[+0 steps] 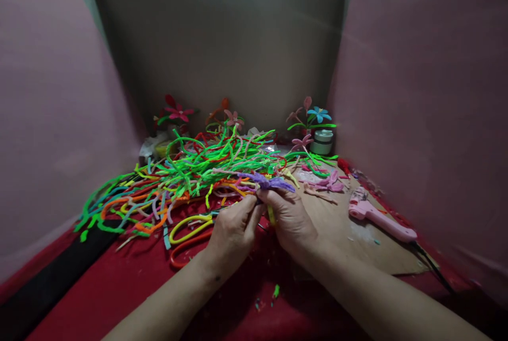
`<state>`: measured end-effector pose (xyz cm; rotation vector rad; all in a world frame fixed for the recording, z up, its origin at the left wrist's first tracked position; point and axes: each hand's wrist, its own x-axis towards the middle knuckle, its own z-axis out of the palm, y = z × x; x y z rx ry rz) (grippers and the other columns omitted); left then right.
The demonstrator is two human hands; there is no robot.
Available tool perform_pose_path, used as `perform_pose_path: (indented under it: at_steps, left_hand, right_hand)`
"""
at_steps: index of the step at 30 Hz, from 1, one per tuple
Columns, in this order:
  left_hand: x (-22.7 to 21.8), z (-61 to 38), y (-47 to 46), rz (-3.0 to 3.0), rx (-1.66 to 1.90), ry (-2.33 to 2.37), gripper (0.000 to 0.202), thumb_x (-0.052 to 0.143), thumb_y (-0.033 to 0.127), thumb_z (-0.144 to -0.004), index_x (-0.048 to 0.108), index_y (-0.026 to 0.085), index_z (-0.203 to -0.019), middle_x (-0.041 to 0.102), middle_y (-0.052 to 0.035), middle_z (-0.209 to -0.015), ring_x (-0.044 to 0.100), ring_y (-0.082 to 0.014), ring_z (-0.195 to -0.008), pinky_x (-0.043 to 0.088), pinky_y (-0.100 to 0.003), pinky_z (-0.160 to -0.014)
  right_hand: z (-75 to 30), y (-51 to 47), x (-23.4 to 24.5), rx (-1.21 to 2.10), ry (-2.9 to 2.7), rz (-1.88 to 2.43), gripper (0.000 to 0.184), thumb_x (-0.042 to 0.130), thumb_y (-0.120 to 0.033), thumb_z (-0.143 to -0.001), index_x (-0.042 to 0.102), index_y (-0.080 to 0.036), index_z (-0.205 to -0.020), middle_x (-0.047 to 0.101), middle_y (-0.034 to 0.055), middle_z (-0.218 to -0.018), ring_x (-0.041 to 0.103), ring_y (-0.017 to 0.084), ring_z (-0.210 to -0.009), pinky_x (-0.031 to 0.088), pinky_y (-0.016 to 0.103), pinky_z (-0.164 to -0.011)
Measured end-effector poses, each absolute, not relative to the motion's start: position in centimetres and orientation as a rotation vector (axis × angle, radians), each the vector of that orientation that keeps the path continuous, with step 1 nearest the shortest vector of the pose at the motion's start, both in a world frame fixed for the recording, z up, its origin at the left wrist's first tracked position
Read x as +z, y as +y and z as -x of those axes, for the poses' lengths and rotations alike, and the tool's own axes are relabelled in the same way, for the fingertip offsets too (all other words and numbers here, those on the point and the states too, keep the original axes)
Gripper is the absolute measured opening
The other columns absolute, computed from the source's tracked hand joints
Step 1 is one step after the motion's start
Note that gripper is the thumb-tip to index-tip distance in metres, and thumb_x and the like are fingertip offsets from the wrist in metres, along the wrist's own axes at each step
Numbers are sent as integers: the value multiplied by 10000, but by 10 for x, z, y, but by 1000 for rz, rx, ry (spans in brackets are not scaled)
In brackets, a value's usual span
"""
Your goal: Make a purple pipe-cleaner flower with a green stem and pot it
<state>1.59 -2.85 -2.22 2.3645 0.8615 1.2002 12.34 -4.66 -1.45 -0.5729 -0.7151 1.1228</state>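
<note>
Both of my hands meet at the middle of the red cloth. My left hand [232, 232] is closed in a pinch at the base of a purple pipe-cleaner flower [270, 181]. My right hand [291, 222] is closed round the same piece, with a short yellow pipe-cleaner stem [271, 215] showing between its fingers. The purple petals stick out above the fingertips. Just behind the hands lies a big heap of pipe cleaners [190, 172], mostly green, with orange, yellow and blue ones mixed in.
A pink glue gun [379, 218] with a black cord lies on a brown board [357, 240] to the right. Yellow and orange scissor loops [190, 227] lie left of my hands. Finished flowers [315, 116] and a small white jar [322, 141] stand at the back. Pink walls close both sides.
</note>
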Motion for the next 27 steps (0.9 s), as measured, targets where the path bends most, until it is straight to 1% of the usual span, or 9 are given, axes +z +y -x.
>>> perform_pose_path:
  at_steps: [3,5,8,10,13,15,17,22,27]
  left_hand:
    - [-16,-17,-30,-2023,1055,843,215,468,274,-863,526,157,-692,492,21,-595,452,-92,-537,364,-210,-529]
    - [-13,-19,-30,-1810,967,771,235,481,315,-856,546,147,-706,532,6,-618,491,-102,-554,397,-221,-544]
    - [-12,-22,-29,-1531,889,667,240,522,364,-832,564,139,-760,548,4,-629,492,-97,-510,416,-225,-502]
    - [-13,-23,-28,-1435,905,655,240,570,368,-802,556,137,-740,527,16,-601,459,-78,-469,392,-203,-452]
    - [-14,-22,-26,-1386,952,697,268,603,350,-782,504,144,-642,476,44,-517,393,-47,-394,323,-172,-381]
    - [-14,-21,-25,-1353,966,712,273,601,355,-783,487,151,-641,464,55,-493,356,-35,-358,267,-161,-349]
    - [-12,-20,-26,-1313,976,718,267,597,364,-782,485,156,-658,456,63,-481,320,-25,-342,219,-152,-336]
    - [-7,-20,-31,-1239,1006,755,319,624,376,-758,436,163,-611,356,90,-430,248,-13,-343,182,-136,-344]
    - [-6,-21,-33,-1144,992,694,331,610,403,-767,433,168,-616,351,88,-420,218,-16,-324,168,-149,-335]
  right_hand:
    - [-125,-47,-15,1196,-655,560,51,678,-143,-598,669,-180,-633,643,-45,-607,540,88,-543,434,211,-550]
    - [-126,-48,-16,1220,-652,579,31,672,-161,-594,646,-176,-601,591,-56,-514,479,78,-440,392,210,-453]
    - [-126,-48,-18,1216,-697,628,36,650,-199,-630,628,-186,-605,507,-77,-427,388,71,-337,328,216,-366]
    - [-127,-47,-18,1179,-738,627,12,655,-199,-643,648,-190,-645,553,-65,-484,417,75,-365,354,220,-392]
    - [-131,-46,-18,1153,-822,575,69,685,-193,-647,682,-195,-716,640,-28,-638,515,98,-513,429,236,-532]
    - [-134,-46,-18,1171,-863,570,98,699,-204,-657,691,-204,-754,658,-16,-700,551,118,-604,447,255,-613]
    - [-137,-47,-18,1202,-909,583,119,710,-204,-658,692,-215,-775,660,-16,-731,561,125,-645,447,269,-659]
    - [-135,-50,-19,1206,-988,617,179,717,-180,-648,691,-228,-818,661,-26,-779,564,124,-695,437,278,-718]
    - [-130,-47,-21,1176,-890,625,109,739,-186,-630,691,-199,-728,644,-33,-692,537,104,-661,426,241,-672]
